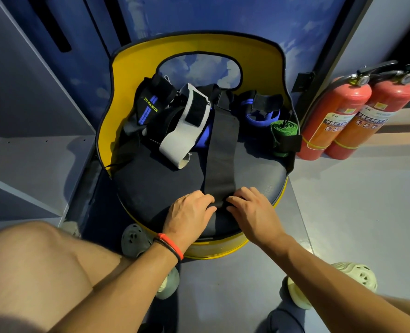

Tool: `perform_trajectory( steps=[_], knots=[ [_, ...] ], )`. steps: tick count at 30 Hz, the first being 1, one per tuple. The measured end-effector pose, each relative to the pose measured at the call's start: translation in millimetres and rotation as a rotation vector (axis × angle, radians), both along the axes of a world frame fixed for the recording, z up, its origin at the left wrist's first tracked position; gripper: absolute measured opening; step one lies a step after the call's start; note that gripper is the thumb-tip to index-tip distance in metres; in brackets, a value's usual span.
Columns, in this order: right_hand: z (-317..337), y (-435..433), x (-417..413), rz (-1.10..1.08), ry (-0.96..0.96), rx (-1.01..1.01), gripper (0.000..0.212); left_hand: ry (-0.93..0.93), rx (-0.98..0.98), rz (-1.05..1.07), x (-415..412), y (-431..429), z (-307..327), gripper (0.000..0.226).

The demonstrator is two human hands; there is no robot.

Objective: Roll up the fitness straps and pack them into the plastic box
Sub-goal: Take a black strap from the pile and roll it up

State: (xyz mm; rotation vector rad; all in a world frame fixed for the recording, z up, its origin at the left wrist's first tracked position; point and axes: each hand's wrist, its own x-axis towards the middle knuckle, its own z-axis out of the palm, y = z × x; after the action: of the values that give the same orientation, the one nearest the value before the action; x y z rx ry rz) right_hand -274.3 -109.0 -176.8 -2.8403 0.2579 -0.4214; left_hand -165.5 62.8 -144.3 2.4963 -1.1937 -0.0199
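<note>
Five fitness straps are countable: one long black woven strap (220,150), one white strap with a black fastening patch (187,131), one black strap with blue stripes (148,106), one blue strap (259,115) and one green rolled strap (284,131); the tangle may hide more. There are also one yellow-backed padded chair (132,68), two red fire extinguishers (336,118), two pale perforated clogs (358,275) and two hands, the left hand (189,212) and the right hand (252,210).

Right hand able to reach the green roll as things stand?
Probably yes: the green roll lies uncovered at the right edge of the seat, nothing between. But the right hand grips the black strap.
</note>
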Motion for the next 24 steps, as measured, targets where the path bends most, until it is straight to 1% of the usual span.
perform_trajectory(
  steps=[3,5,8,10,13,17,18,20,22,24],
  knots=[
    [0.4,3.5,-3.7,-0.045,-0.014,0.086,0.019,0.075,-0.025,0.018,-2.4,-1.5,-1.1,0.028],
    [-0.4,6.6,-6.2,-0.077,-0.032,0.161,0.013,0.076,-0.032,0.043,-3.4,-3.5,0.1,0.025],
    [-0.2,6.3,-3.1,-0.123,-0.033,0.252,0.014,0.063,-0.057,0.052,-3.3,-4.7,-3.8,0.022],
    [0.6,4.4,1.1,-0.146,-0.032,0.292,0.016,0.127,-0.115,0.086,-1.0,-3.9,-8.1,0.022],
    [0.6,4.6,4.2,-0.14,-0.057,0.26,0.02,0.33,-0.237,0.156,7.0,-4.7,-7.2,0.021],
    [-2.2,2.2,-1.6,-0.073,-0.077,0.189,0.025,0.433,-0.212,0.198,21.2,-9.0,-4.0,0.015],
    [-1.4,0.5,-3.5,-0.054,-0.066,0.188,0.027,0.459,-0.211,0.204,23.7,-9.7,-4.5,0.014],
    [2.8,-3.1,-4.8,-0.056,-0.044,0.253,0.027,0.494,-0.216,0.213,26.1,-10.4,-5.5,0.013],
    [7.0,-4.7,-2.9,-0.076,-0.048,0.331,0.015,0.484,-0.23,0.211,25.6,-10.6,-6.7,0.013],
    [7.7,-2.6,-0.2,-0.111,-0.076,0.345,0.005,0.46,-0.252,0.221,23.5,-11.0,-7.7,0.014]
  ],
)
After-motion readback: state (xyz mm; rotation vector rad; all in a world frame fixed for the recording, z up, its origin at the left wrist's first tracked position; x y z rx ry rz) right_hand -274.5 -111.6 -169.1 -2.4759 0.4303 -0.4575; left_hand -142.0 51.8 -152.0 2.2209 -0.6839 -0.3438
